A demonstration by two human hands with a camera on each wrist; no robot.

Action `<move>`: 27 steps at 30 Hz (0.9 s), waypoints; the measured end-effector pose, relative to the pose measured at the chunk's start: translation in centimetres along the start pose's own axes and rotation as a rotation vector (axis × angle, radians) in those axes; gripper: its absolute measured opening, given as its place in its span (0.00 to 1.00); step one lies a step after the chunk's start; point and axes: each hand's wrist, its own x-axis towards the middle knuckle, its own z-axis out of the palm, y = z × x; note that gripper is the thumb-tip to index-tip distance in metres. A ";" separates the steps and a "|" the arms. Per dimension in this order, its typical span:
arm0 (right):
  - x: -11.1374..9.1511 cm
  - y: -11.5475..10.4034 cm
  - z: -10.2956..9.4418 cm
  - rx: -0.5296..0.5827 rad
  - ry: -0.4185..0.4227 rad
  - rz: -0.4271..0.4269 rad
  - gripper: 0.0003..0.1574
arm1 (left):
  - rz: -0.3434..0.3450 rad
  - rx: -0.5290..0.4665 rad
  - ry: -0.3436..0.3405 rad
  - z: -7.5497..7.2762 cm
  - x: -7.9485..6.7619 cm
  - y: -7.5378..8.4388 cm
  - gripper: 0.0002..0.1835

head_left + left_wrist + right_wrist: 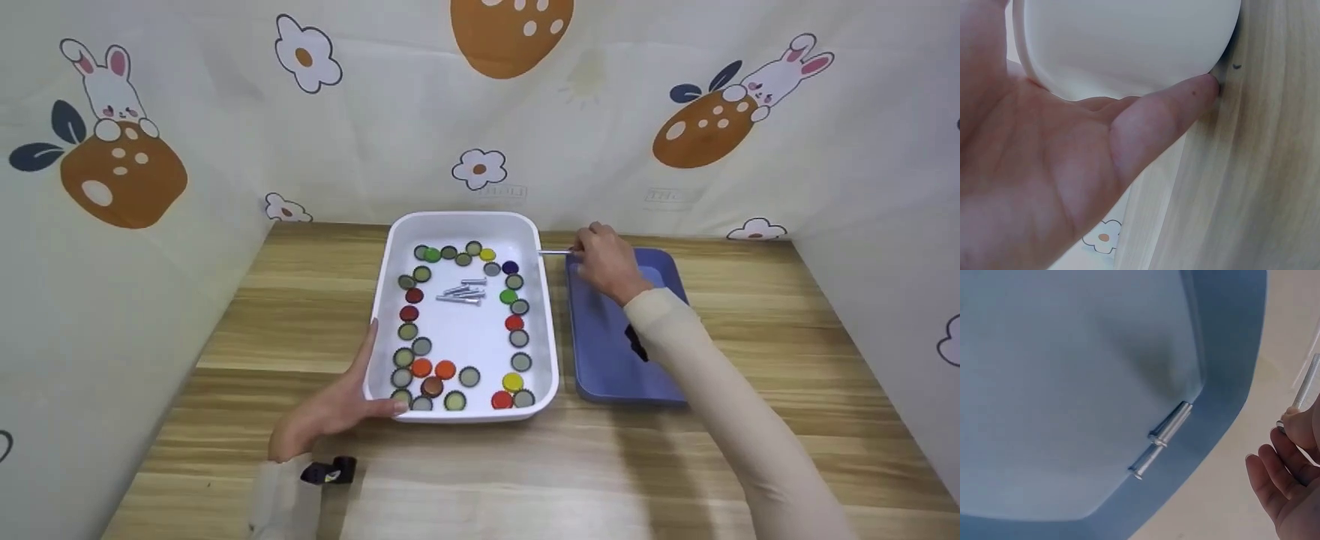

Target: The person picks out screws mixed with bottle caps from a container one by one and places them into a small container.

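Note:
My left hand (339,405) holds the near left corner of a white tray (550,330), with the thumb over the rim and the other fingers along the outer wall. Between thumb and fingers, my right hand (606,264) pinches the head end of a silver bolt (555,253). That bolt points left toward the white tray's right rim, and its threaded shank shows in the right wrist view. Several loose silver bolts (461,297) lie inside the white tray. Bottle caps (520,338) in several colours line its floor near the walls.
A blue tray (581,352) stands right of the white one, partly under my right forearm. In the right wrist view, bolts (1171,426) lie against its inner wall. Both trays stand on a wooden table (292,300) with a patterned cloth (375,135) around it.

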 end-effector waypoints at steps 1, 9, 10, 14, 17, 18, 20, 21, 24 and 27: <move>-0.1 0.2 0.0 0.008 -0.001 0.008 0.09 | -0.002 0.001 0.000 0.0 0.0 0.0 0.68; -0.8 2.0 0.4 0.033 -0.022 0.069 0.09 | -0.012 0.006 -0.002 -0.1 -0.1 0.1 0.69; -0.8 2.3 0.4 0.040 -0.026 0.075 0.09 | -0.019 0.009 -0.001 -0.1 0.0 0.1 0.69; -1.0 3.1 0.7 0.070 -0.028 0.094 0.07 | -0.035 0.021 0.002 -0.2 -0.1 0.1 0.69; -1.2 3.6 0.8 0.084 -0.049 0.114 0.08 | -0.026 0.012 0.004 -0.2 -0.1 0.1 0.69; -1.3 3.7 0.8 0.087 -0.058 0.123 0.08 | -0.024 0.009 0.006 -0.2 -0.1 0.1 0.69; -1.4 4.0 0.9 0.092 -0.074 0.137 0.09 | -0.019 0.002 0.007 -0.1 -0.1 0.1 0.69; -1.5 4.1 0.9 0.092 -0.081 0.145 0.09 | -0.013 0.000 0.008 -0.1 -0.1 0.1 0.69; -1.7 4.5 1.2 0.090 -0.089 0.153 0.10 | -0.004 0.000 0.010 0.0 0.0 0.1 0.69; -1.9 5.0 1.4 0.082 -0.091 0.160 0.10 | 0.016 -0.006 0.008 0.0 0.0 0.1 0.70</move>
